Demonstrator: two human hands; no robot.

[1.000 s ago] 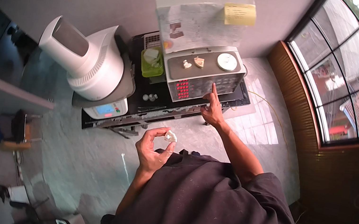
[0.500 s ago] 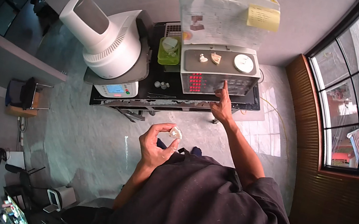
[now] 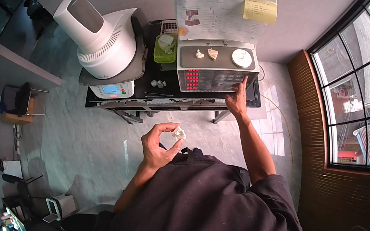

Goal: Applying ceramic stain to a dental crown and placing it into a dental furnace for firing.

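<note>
Well, the grey floor (image 3: 99,150) spreads widest here, and at its far side stands a black table (image 3: 151,71). On the table's right sits a tall boxy machine (image 3: 213,82) with a raised upper part and red-lit keys at the left of its front panel; to its left is a rounded white machine (image 3: 107,50).

The person's left hand (image 3: 156,150) hovers on the near side, well apart from the table, thumb and forefinger pinched together on a small pale piece. The right hand (image 3: 237,100) reaches to the right end of the boxy machine's front panel, its index finger stretched out; I see nothing between its fingers, and I can't tell whether the tip actually presses.

A green container (image 3: 163,58) stands between the machines. On the boxy machine's grey ledge lie a white disc (image 3: 241,57) at the right, a beige wedge (image 3: 212,53) and a smaller white bit (image 3: 199,54) at the left.

Smallest matters most: the pale piece (image 3: 178,134) hangs over open floor by two fingertips, so I'd say a loosened pinch while eyes are on the panel could drop and chip it. A careless fingertip might also hit the wrong spot, and a hard push could jolt the loose bits.
</note>
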